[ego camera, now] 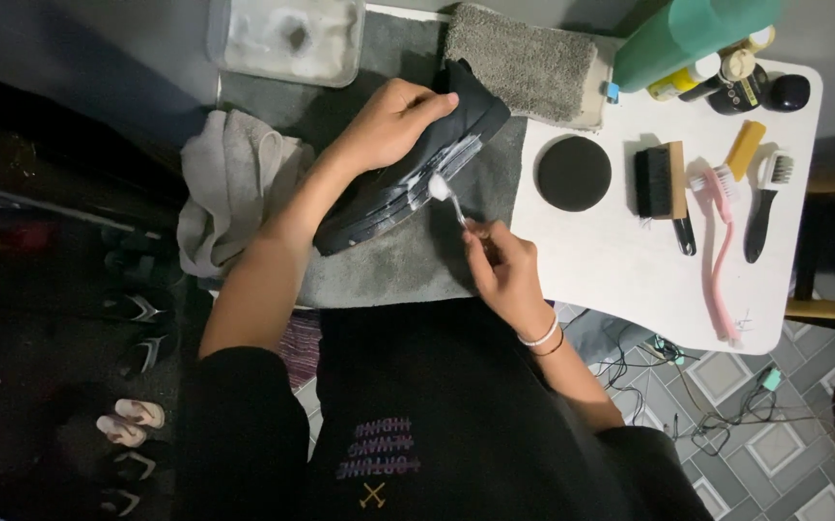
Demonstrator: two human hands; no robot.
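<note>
Left hand (393,121) clamps the black shoe (408,164) steady on the grey towel (389,265). Right hand (504,270) pinches a small brush (445,193), foamy head against the sole.

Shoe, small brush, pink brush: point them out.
shoe (471,101), head view, black upper near the toe
small brush (440,187), head view, foamy white head
pink brush (717,260), head view, mid handle

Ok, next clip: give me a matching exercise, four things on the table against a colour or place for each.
Things:
1. shoe
2. long-handled brush
3. round pad
4. clear tub

Descriptions:
A. pink, lying on the white table
B. top left, beyond the grey towel
C. black disc beside the wooden-backed brush
D. dark, held under the left hand

Pairs: 1-D, 2-A, 3-C, 4-B
</note>
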